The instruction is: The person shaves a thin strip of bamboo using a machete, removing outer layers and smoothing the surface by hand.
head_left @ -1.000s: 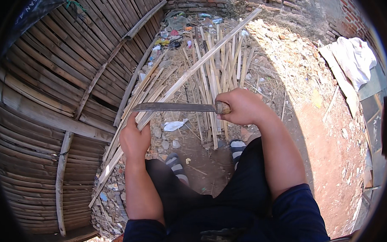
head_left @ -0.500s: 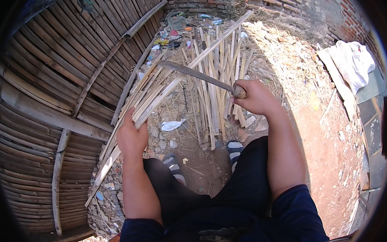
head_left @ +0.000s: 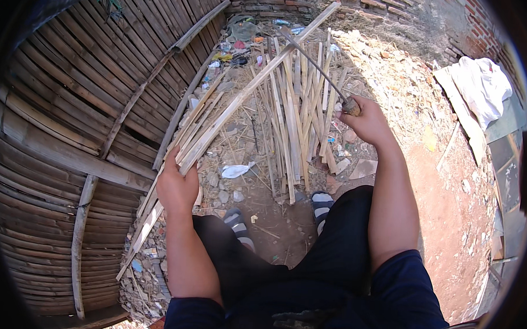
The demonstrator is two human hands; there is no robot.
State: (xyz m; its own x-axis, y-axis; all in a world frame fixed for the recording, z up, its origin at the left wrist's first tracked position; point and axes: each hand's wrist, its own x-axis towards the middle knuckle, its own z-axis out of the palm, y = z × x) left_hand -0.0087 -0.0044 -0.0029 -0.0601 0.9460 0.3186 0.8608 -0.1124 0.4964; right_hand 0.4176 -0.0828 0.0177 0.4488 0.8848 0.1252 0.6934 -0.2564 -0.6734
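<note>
My left hand (head_left: pixel 178 187) is closed round the near part of a long pale bamboo strip (head_left: pixel 251 90), which slants up and away to the right. Beside that hand, several thinner strips (head_left: pixel 202 117) lean along the left side. A machete (head_left: pixel 320 69) with a short wooden handle is gripped in my right hand (head_left: pixel 366 121). Its dark blade points up and to the left, its tip end crossing the strip near the far end; whether it touches cannot be made out. Beneath lies a loose pile of strips (head_left: pixel 291 122) on the ground.
A slatted bamboo wall (head_left: pixel 62 111) closes off the left, and a brick wall (head_left: pixel 384 21) stands at the back. Rubble and litter cover the ground. A white sack (head_left: pixel 481 88) lies on boards at the right. My sandalled feet (head_left: pixel 238 227) are below the pile.
My right hand has moved up and to the right, and the machete blade has gone from the strip's middle to near its far end. The strip has shifted slightly; my left hand stays closed on it.
</note>
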